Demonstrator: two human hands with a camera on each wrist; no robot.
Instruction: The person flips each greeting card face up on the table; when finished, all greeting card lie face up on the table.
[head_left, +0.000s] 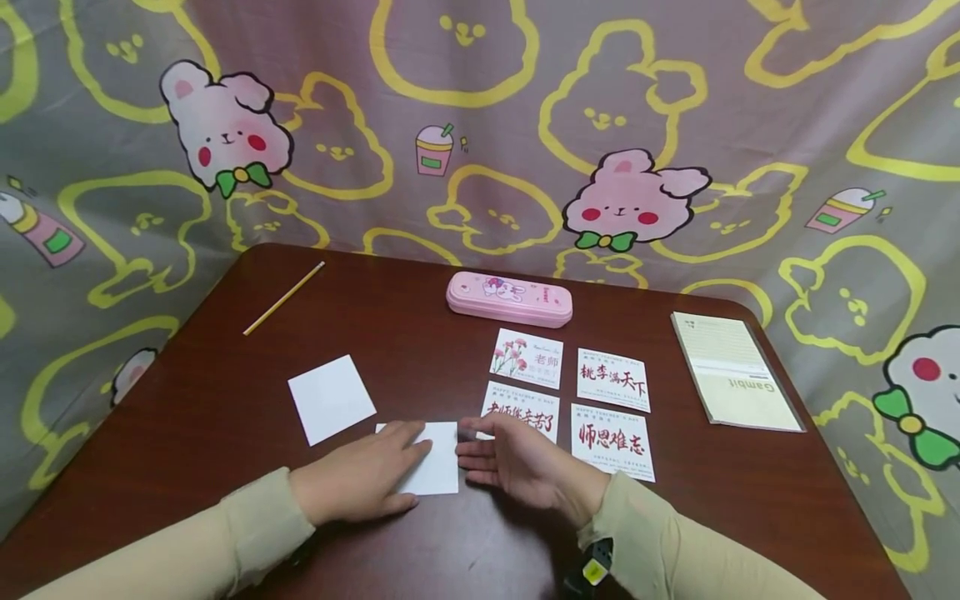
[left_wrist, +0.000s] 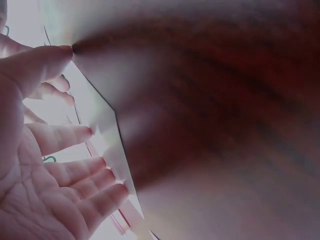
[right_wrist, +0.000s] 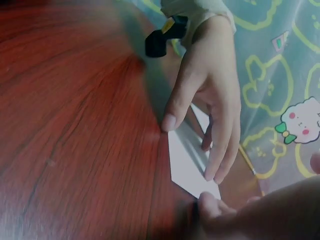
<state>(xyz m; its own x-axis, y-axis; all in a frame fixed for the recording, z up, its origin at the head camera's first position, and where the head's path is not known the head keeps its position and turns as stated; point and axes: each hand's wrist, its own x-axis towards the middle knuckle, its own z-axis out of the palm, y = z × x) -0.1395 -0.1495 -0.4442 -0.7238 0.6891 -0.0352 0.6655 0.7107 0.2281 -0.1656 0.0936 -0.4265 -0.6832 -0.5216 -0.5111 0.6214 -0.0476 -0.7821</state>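
Note:
My left hand (head_left: 360, 473) rests on a blank white square card (head_left: 441, 457), its fingers over the left part and the thumb by the near edge. The right wrist view also has this left hand (right_wrist: 212, 90) spread over the card (right_wrist: 186, 167). At the card's right side is my right hand (head_left: 521, 462), palm turned left, with straight fingers right at the edge. Behind that hand lies a printed card with red lettering (head_left: 525, 403), partly covered by it. Another blank white card (head_left: 332, 400) lies tilted, beyond the left hand.
Beyond the right hand lie a flower card (head_left: 527, 358) and two red-lettered cards (head_left: 613, 380). A pink pencil case (head_left: 510, 298) sits at the back, a yellow pencil (head_left: 283, 298) at the far left, and a cream notepad (head_left: 738, 371) on the right. A patterned curtain (head_left: 480, 125) surrounds the table.

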